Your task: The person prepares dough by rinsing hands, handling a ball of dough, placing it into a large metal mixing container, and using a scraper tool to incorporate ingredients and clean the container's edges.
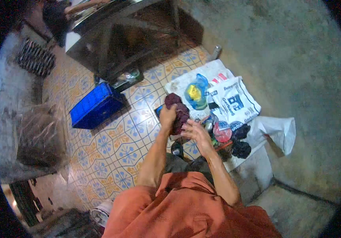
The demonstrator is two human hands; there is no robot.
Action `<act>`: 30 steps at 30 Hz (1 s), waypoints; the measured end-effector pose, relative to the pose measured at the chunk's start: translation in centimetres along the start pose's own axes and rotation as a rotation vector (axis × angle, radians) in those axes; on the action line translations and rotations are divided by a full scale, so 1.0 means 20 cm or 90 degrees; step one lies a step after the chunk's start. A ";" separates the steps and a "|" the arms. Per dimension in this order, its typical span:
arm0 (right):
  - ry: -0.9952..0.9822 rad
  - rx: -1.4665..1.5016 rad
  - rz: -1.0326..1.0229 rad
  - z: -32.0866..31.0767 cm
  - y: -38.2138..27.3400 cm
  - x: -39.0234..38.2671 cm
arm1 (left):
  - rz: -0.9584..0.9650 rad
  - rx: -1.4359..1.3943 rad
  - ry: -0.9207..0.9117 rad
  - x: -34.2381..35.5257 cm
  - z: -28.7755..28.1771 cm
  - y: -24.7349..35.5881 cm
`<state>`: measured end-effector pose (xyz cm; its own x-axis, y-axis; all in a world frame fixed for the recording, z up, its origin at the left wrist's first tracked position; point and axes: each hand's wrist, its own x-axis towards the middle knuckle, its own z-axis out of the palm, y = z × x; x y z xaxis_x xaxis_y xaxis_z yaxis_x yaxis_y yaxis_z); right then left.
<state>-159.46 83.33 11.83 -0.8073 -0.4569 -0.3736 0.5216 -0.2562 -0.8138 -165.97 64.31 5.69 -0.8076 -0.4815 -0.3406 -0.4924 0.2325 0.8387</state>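
Observation:
A dark maroon bundle (pixel 181 111), crumpled and soft-looking like cloth, is in front of me. My left hand (pixel 167 116) grips its left side, the fingertips partly hidden in it. At its lower right, my right hand (pixel 196 134) has the fingers stretched apart, close to the bundle; whether they touch it I cannot tell. Just beyond lies a blue plastic bag with something yellow (pixel 194 92) in it. Right of my right hand are a pinkish-red bag (pixel 222 134) and black crumpled bundles (pixel 241 148).
A white printed sack (pixel 238 101) and a pale sack (pixel 285 133) spread to the right. On the patterned tiles (pixel 127 148) at left stands a blue crate (pixel 96 107). A dark table (pixel 127 39) stands at the back, with another person's arm (pixel 85 6) above it.

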 end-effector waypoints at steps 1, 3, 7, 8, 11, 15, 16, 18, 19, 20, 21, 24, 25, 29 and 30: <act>0.054 -0.163 -0.028 0.02 -0.01 0.05 | -0.028 -0.264 -0.023 0.02 -0.04 -0.08; 0.186 -0.927 -0.185 -0.16 0.05 0.16 | -0.305 -0.652 -0.431 -0.16 0.08 0.14; 0.195 -0.972 -0.332 -0.24 0.24 0.18 | -0.116 -0.394 -0.110 -0.33 0.36 0.08; 0.150 -0.982 -0.301 -0.01 0.11 0.10 | -0.119 -0.251 -0.069 -0.27 0.25 -0.01; 0.128 -1.097 -0.374 -0.11 0.06 0.06 | -0.126 -0.094 -0.073 -0.33 0.27 0.08; 0.109 -0.788 -0.399 -0.06 -0.02 -0.04 | -0.076 -0.168 0.016 -0.20 0.12 -0.04; 0.100 -0.783 -0.413 -0.04 -0.02 -0.03 | -0.096 -0.193 0.021 -0.22 0.12 -0.03; 0.280 0.055 -0.032 0.03 -0.12 -0.03 | 0.040 -0.141 0.037 -0.44 0.20 0.26; -0.137 0.386 -0.271 -0.11 0.00 0.07 | 0.100 0.040 -0.005 -0.51 0.37 0.26; 0.165 0.327 -0.143 -0.02 0.00 0.12 | 0.001 0.029 -0.050 -0.52 0.41 0.17; 0.271 0.287 -0.103 -0.01 0.00 0.14 | -0.028 0.055 -0.120 -0.54 0.39 0.21; 0.356 0.210 -0.087 0.00 0.01 0.21 | 0.036 0.058 -0.100 -0.49 0.36 0.11; 0.372 0.178 -0.076 -0.02 -0.02 0.22 | 0.047 0.074 -0.114 -0.48 0.35 0.09; 0.355 -0.037 -0.019 -0.05 -0.11 0.10 | -0.020 0.048 -0.097 -0.50 0.24 0.18; 0.218 0.003 -0.010 -0.06 -0.05 0.10 | -0.085 -0.049 -0.137 -0.47 0.27 0.15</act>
<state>-161.96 83.70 11.29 -0.8609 -0.1400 -0.4891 0.5085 -0.2661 -0.8189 -161.67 74.13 9.05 -0.7912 -0.3109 -0.5266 -0.5802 0.1096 0.8070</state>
